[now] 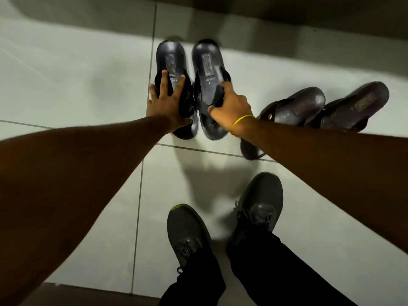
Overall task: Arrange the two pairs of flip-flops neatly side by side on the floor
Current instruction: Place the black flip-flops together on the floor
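Note:
Two dark grey flip-flops lie side by side on the pale tiled floor, heels pointing away from me. My left hand (166, 102) presses flat with spread fingers on the strap of the left grey flip-flop (171, 60). My right hand (229, 107), with a yellow band at the wrist, grips the black strap of the right grey flip-flop (207, 62). To the right lies a dark brown pair, angled up to the right: one brown flip-flop (295, 111) is partly under my right forearm, the other brown flip-flop (353, 107) is beside it.
My two feet in grey sneakers (220, 228) stand on the tiles near the bottom centre. A shadowed wall base or step (220, 18) runs along the top, just beyond the flip-flops. Open floor tiles (66, 74) stretch to the left.

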